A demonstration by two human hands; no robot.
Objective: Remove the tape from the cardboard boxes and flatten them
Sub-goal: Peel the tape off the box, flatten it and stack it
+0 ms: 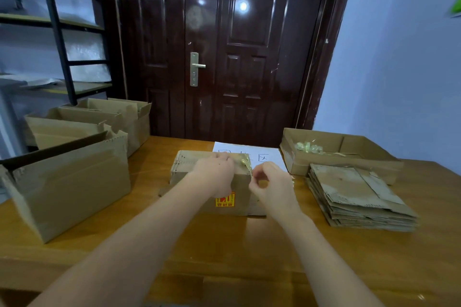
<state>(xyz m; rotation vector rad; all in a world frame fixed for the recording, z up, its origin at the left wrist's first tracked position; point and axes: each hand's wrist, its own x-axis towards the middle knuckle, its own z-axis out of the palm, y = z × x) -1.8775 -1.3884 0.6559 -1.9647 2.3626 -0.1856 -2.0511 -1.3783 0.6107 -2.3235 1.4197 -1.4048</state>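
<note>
While taped, rectangular cardboard box (197,169).

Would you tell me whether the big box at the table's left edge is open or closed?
Open: the big box has its flaps standing up.

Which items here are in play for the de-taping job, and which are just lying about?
In play: box under both hands, tape, left hand, right hand, open boxes, flat stack, scrap tray.
Lying about: paper sheet, shelf, door.
</note>
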